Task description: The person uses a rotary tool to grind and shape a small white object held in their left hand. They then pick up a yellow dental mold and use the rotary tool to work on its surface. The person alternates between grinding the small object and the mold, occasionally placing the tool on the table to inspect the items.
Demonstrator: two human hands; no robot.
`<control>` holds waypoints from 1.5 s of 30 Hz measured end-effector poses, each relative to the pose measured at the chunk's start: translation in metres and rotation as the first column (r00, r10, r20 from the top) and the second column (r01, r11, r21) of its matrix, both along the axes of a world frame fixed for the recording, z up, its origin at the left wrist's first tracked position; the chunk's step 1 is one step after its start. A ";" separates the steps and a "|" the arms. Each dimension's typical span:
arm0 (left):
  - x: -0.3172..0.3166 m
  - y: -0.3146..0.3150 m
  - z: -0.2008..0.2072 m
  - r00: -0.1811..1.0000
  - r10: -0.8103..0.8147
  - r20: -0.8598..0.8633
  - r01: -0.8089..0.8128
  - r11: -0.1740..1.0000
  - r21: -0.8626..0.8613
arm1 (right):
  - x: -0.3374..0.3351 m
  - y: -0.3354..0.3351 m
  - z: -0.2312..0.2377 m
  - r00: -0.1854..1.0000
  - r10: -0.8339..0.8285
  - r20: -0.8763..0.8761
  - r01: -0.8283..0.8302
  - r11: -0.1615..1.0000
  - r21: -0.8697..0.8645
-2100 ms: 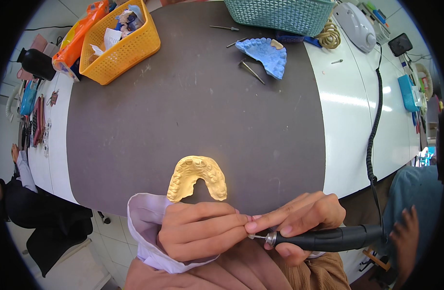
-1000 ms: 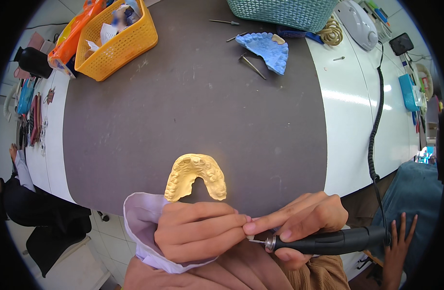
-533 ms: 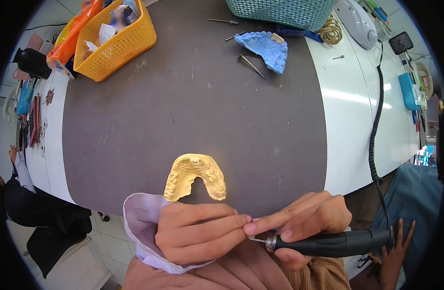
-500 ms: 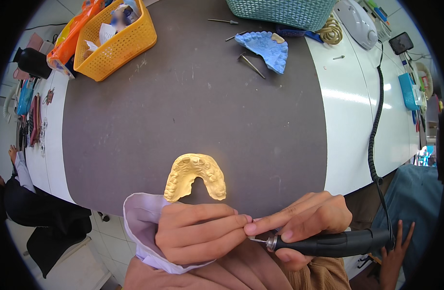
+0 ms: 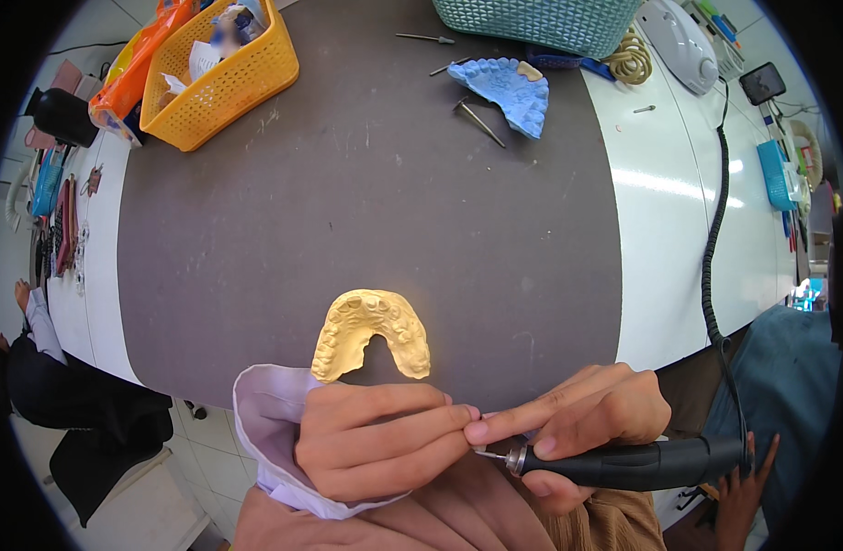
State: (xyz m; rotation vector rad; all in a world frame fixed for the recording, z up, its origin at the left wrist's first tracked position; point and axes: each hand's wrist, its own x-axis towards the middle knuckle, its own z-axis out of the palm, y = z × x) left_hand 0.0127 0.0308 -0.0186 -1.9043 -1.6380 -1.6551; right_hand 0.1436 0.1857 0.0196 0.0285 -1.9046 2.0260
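Observation:
My right hand (image 5: 598, 413) is closed around a black rotary handpiece (image 5: 660, 464), thumb underneath and forefinger stretched toward the left. A thin metal bur (image 5: 488, 454) sticks out of the handpiece's collar and points at my left fingertips. My left hand (image 5: 385, 439) is curled, its fingers pressed together and meeting my right forefinger. Whatever it pinches is hidden behind the fingers; only a small pale bit shows near the bur tip. Just beyond my left hand, a yellow horseshoe-shaped dental cast (image 5: 399, 321) lies teeth up on the grey mat (image 5: 366, 211).
At the back lie a blue dental cast (image 5: 504, 87) and loose burs (image 5: 481, 125) near a teal basket (image 5: 532, 23). An orange-yellow basket (image 5: 219, 101) stands back left. A coiled black cord (image 5: 713, 248) runs down the right. Another person's hand (image 5: 747, 487) is at lower right.
My hands and the handpiece stay in nearly the same place. At the lower right, the other person's hand has shifted slightly down and left.

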 end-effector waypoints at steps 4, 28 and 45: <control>0.000 0.000 0.001 1.000 0.020 -0.011 -0.020 1.000 -0.022 | 0.001 0.001 -0.002 1.000 0.009 0.001 -0.009 1.000 -0.011; 0.002 0.001 0.000 1.000 0.030 0.006 -0.030 1.000 0.007 | 0.001 0.004 0.003 0.999 0.048 0.025 -0.048 0.999 -0.012; 0.003 0.002 -0.001 0.999 0.026 0.018 -0.026 1.000 -0.005 | 0.001 0.011 0.008 0.993 0.113 0.030 -0.115 0.991 0.067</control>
